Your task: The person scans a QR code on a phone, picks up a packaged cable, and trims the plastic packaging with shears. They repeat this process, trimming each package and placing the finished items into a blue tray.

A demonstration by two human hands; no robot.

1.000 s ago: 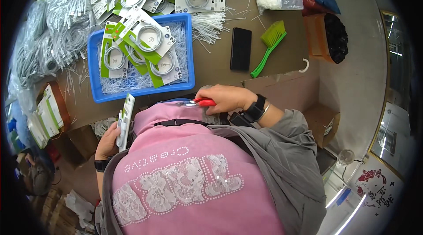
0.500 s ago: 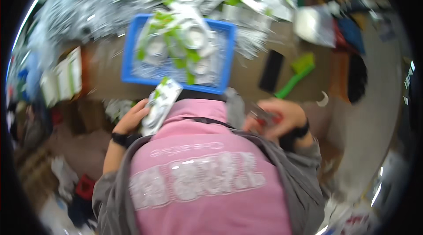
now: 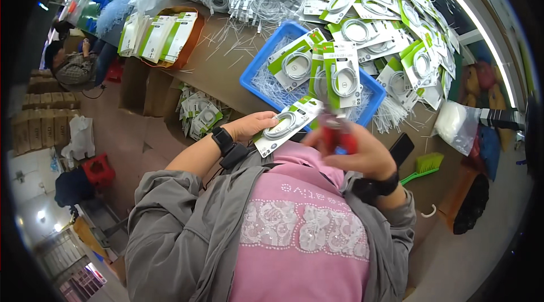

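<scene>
My left hand [image 3: 252, 127] pinches the edge of a white-and-green card with a coiled white cable [image 3: 290, 123], tilted in front of my chest. Just to its right, my right hand [image 3: 365, 152] is closed around red-handled cutting pliers [image 3: 340, 136]. The pliers are blurred; their jaws are near the card's right end, and I cannot tell whether they touch it. Beyond both hands stands a blue tray [image 3: 247, 80]. Clear plastic scraps [image 3: 263, 85] lie in it, with a few carded cables [image 3: 343, 78] on top.
Carded cables [image 3: 419, 64] are heaped at the back right, beside bundled loose cables [image 3: 266, 4]. An orange-brown box [image 3: 195, 33] of flat cards stands at the left. Right of the tray lie a dark phone [image 3: 401, 149] and a green brush [image 3: 429, 162]. A person [image 3: 73, 67] sits far left.
The view has swung left, so the table appears shifted to the right. My right hand has brought the pliers close to the carded cable, which my left hand still holds.
</scene>
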